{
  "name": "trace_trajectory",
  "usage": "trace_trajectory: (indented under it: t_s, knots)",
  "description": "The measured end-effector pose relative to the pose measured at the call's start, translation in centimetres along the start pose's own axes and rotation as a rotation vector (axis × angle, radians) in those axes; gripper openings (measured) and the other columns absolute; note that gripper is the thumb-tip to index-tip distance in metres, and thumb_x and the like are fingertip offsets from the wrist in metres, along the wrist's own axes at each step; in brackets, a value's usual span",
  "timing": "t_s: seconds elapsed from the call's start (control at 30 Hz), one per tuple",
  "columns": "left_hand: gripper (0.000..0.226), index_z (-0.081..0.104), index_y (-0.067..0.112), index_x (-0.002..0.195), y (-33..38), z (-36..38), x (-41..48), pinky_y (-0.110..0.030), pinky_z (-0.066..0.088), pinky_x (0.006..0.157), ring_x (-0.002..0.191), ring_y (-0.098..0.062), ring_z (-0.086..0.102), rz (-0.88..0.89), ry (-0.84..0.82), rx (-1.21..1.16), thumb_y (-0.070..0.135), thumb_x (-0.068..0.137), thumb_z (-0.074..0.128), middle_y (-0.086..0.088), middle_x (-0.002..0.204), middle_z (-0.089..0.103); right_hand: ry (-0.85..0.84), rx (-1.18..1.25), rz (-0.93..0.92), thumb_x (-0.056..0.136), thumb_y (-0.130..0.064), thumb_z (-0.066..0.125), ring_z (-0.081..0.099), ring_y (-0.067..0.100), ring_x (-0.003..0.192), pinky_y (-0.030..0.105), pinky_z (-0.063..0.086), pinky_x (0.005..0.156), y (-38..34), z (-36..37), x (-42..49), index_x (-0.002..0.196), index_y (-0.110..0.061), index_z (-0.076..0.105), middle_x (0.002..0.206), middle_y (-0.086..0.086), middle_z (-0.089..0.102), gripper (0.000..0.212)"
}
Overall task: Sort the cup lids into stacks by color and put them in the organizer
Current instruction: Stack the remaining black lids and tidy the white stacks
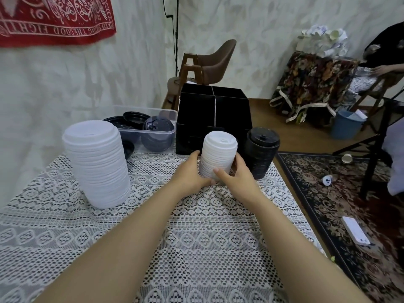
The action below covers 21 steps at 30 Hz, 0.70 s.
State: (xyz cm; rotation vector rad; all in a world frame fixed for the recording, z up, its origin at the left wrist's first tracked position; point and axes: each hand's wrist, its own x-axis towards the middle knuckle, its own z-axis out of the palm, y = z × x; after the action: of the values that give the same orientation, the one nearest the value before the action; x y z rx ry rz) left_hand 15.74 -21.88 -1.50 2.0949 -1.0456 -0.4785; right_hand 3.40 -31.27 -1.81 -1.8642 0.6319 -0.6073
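Lace cloth is covering the desk. Before the organizer, a small white stack of ribbed lids is being gripped by the left hand and right hand, its base being hidden by them.

both hands gripping small white lid stack; black organizer behind

The black organizer walls off the back, and the black lid stack crowds the right of the small white stack. Open tablecloth lies in front and to the left, up to the tall white stack.
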Motion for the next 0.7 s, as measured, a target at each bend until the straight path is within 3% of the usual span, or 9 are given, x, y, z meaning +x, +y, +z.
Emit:
trace_trajectory:
  t_s: [0.07,0.23,0.37,0.5,0.7]
  knots:
    - [0.107,0.012,0.023,0.153,-0.2,-0.3,-0.9,-0.046,0.033,0.112,0.141,-0.024,0.031,-0.031,0.025,-0.015,0.035,0.074,0.082,-0.001,0.157,0.028,0.007,-0.052,0.02,0.091,-0.027,0.067,0.045,0.003,0.115,0.01,0.039,0.08,-0.7,0.0,-1.0,0.148,-0.022,0.028,0.128,-0.013,0.045,0.069]
    - [0.094,0.013,0.027,0.153,-0.5,-1.9,-3.8,-0.035,0.033,0.107,0.138,-0.019,0.035,0.005,0.075,-0.07,0.032,0.082,0.075,0.004,0.158,0.024,0.039,-0.05,0.06,0.093,-0.025,0.064,0.04,0.003,0.116,0.024,0.035,0.094,-2.1,0.6,-4.1,0.148,-0.02,0.028,0.121,-0.018,0.039,0.066]
    - [0.084,0.022,0.028,0.151,-0.4,-3.3,-6.8,-0.031,0.033,0.109,0.136,-0.015,0.038,0.05,0.138,-0.124,0.031,0.085,0.073,0.01,0.154,0.031,0.014,-0.023,0.081,0.093,-0.033,0.062,0.034,0.014,0.138,0.039,0.034,0.113,-3.3,2.3,-5.9,0.154,-0.02,0.017,0.154,-0.003,0.032,0.077]
    - [0.062,0.041,0.026,0.143,-1.4,-4.9,-10.7,-0.022,0.031,0.104,0.127,-0.001,0.04,0.073,0.215,-0.103,0.025,0.088,0.07,0.019,0.136,0.045,-0.061,0.015,0.034,0.095,-0.034,0.059,0.032,0.013,0.141,0.039,0.032,0.114,-5.2,4.6,-7.0,0.153,-0.022,0.02,0.156,-0.001,0.03,0.071]
    - [0.023,0.068,0.024,0.107,-4.7,-8.1,-15.7,-0.026,0.05,0.092,0.096,-0.005,0.063,0.012,0.387,-0.101,0.017,0.085,0.072,0.013,0.1,0.067,-0.158,0.012,-0.014,0.094,-0.035,0.061,0.033,0.01,0.139,0.038,0.032,0.114,-7.3,8.6,-7.9,0.152,-0.027,0.023,0.156,-0.005,0.032,0.07]
